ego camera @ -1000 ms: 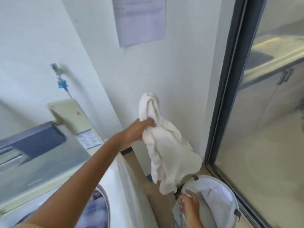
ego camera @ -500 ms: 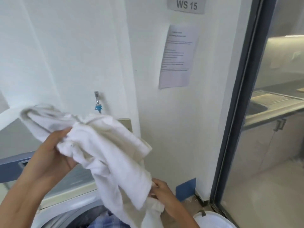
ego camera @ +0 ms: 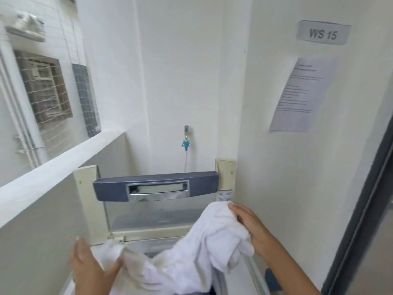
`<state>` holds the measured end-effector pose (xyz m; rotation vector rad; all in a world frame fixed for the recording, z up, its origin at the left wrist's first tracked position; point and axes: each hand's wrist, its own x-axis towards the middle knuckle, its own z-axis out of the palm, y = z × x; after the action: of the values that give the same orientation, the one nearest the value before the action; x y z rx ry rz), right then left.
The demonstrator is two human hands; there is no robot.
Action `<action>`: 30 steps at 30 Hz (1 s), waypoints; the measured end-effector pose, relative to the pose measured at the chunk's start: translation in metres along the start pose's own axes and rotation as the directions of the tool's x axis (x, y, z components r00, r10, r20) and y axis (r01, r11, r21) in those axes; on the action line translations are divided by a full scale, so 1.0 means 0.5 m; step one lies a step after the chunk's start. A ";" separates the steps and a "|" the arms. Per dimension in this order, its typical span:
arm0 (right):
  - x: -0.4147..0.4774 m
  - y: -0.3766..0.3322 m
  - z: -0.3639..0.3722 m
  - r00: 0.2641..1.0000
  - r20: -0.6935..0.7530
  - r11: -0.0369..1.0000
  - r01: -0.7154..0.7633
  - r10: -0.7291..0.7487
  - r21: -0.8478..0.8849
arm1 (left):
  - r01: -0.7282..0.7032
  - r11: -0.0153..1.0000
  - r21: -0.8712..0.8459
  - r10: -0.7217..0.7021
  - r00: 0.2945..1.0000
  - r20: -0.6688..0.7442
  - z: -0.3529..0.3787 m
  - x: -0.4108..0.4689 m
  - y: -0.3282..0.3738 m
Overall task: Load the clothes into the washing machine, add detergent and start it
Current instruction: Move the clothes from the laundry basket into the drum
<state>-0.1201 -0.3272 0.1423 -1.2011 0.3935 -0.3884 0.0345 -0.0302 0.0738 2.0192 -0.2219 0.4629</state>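
A white garment [ego camera: 191,252] is stretched between both my hands over the top-loading washing machine. My left hand [ego camera: 91,271] grips its left end at the lower left. My right hand [ego camera: 248,226] holds the bunched right end near the wall. The machine's raised lid [ego camera: 157,186], cream-framed with a dark blue handle bar, stands upright behind the cloth. The drum opening is mostly hidden under the garment; a dark patch of clothing shows at the bottom edge.
A white wall with a paper notice [ego camera: 302,96] and a "WS 15" sign [ego camera: 323,34] stands close on the right. A tap [ego camera: 186,135] with a blue fitting is behind the lid. A low parapet [ego camera: 53,175] runs on the left. A dark door frame [ego camera: 361,209] is far right.
The view swung left and up, off the laundry basket, to face the machine. The garment came down from chest height to just above the drum, and my right hand moved up to grip its right end.
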 end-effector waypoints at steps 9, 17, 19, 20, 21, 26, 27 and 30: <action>-0.014 -0.023 0.140 0.995 0.100 0.976 0.027 -0.005 -0.215 | -0.200 0.881 -0.429 0.337 0.901 0.273 -0.052 -0.086 0.189; -0.058 -0.061 0.196 0.970 0.242 0.987 0.004 0.036 -0.163 | 0.018 0.846 -0.532 0.244 0.875 0.417 -0.001 -0.112 0.267; -0.068 -0.075 0.173 0.966 0.258 0.996 0.005 0.020 -0.094 | 0.231 0.803 -0.550 0.004 0.920 0.393 -0.009 -0.096 0.257; -0.073 -0.078 0.160 0.965 0.262 0.998 0.008 0.008 -0.058 | 0.293 0.778 -0.555 -0.067 0.918 0.390 -0.014 -0.089 0.249; -0.075 -0.077 0.147 0.970 0.243 0.998 0.017 -0.002 -0.058 | 0.340 0.755 -0.561 -0.128 0.915 0.382 -0.016 -0.084 0.240; -0.100 -0.048 0.134 0.961 0.271 0.937 0.039 0.060 -0.346 | 0.475 0.670 -0.570 -0.279 0.873 0.400 -0.037 -0.077 0.217; -0.108 -0.042 0.142 0.935 0.332 0.913 0.020 0.127 -0.407 | 0.487 0.659 -0.573 -0.285 0.867 0.409 -0.039 -0.079 0.211; -0.124 -0.018 0.175 0.851 0.449 0.848 0.009 0.272 -0.531 | 0.534 0.614 -0.582 -0.293 0.838 0.460 -0.040 -0.087 0.205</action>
<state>-0.1318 -0.2285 0.1833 -1.7336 0.1116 0.1939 -0.0453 -0.0625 0.1469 1.3020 -0.0834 -0.2546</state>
